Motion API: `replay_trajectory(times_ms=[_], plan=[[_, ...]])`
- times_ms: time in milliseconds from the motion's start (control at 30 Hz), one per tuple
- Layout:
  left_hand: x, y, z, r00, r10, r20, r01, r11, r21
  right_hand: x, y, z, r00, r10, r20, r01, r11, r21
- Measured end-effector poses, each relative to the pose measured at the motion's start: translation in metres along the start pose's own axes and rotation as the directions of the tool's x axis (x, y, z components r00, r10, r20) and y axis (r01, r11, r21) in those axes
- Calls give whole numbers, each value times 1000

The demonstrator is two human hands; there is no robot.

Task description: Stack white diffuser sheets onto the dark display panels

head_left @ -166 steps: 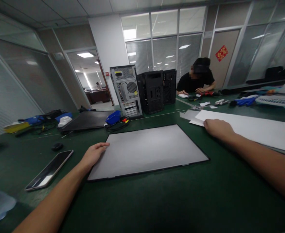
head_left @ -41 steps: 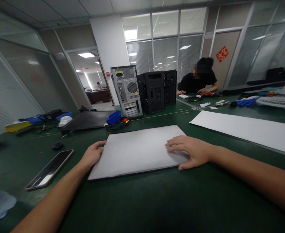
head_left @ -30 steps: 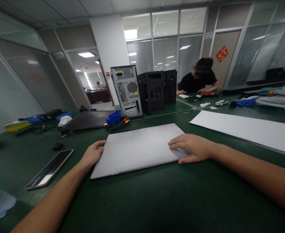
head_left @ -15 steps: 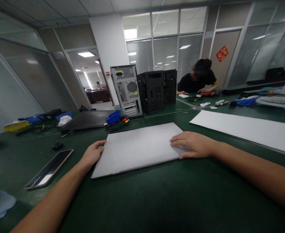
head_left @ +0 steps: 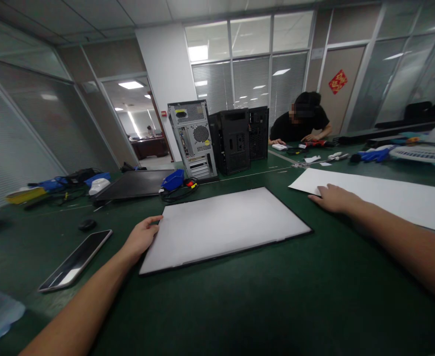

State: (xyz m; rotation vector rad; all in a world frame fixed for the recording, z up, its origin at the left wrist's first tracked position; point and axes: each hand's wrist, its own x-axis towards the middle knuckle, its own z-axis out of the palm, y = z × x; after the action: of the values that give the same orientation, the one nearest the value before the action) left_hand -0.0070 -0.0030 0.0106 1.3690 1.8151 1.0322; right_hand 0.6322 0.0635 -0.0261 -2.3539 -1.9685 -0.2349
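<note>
Firstly, left hand (head_left: 141, 237) at nine o'clock of a framed panel (head_left: 221, 227): curled at the rim, index finger and thumb a little parted, both touching the edge, remaining fingers mostly hidden; clamped or merely steadying, cannot tell. Right hand (head_left: 334, 199) between two and three o'clock, well apart from the left: thumb and fingers loosely bent, slightly spread, at the near edge of a white sheet (head_left: 395, 202), close to its left corner; edge pinched or only rested on, cannot tell. Writing: red diamond-shaped sign (head_left: 338, 82) at one o'clock, bearing yellow characters, not readable; yellow label (head_left: 181, 113) on a silver computer case (head_left: 195, 116) near twelve o'clock, likewise too small to read. Framed panel: rectangular, pale grey-white face upward, narrow black border, set slightly askew on a green table (head_left: 258, 301), at the centre of the dial. White sheet: long, plain, laid toward three o'clock, apart from the panel. Also on the table: phone (head_left: 75, 262), dark-screened, between eight and nine o'clock; round black object (head_left: 87, 225) at nine; dark flat screen (head_left: 139, 184) at ten; black computer cases (head_left: 236, 138) at twelve. Beyond, at one o'clock: co-worker (head_left: 302, 121) in black, bent over the tabletop.
</note>
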Motion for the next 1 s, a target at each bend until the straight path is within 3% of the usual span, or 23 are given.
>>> replay_trajectory(times_ms=[133,267,433,733,867,1000], plan=[[-3,4,1,1000,-2,-7,3,999,32,-4,-3,-9,994,-88,58,88,996,6],[-5,7,0,1000,24,-21,-23,998,59,-13,-16,-24,996,-75,42,76,997,-32],[-6,8,0,1000,7,-18,-7,999,43,-22,-29,-38,998,-31,-50,28,999,-45],[-13,16,2,1000,-20,-24,21,999,41,-38,-47,-57,966,-88,-242,77,996,-54],[-11,15,1,1000,-2,-29,3,999,42,-53,-72,-69,920,-196,-338,197,980,-31],[-10,13,1,1000,-20,-6,20,1000,5,-78,-106,-78,825,-380,-417,443,894,62]])
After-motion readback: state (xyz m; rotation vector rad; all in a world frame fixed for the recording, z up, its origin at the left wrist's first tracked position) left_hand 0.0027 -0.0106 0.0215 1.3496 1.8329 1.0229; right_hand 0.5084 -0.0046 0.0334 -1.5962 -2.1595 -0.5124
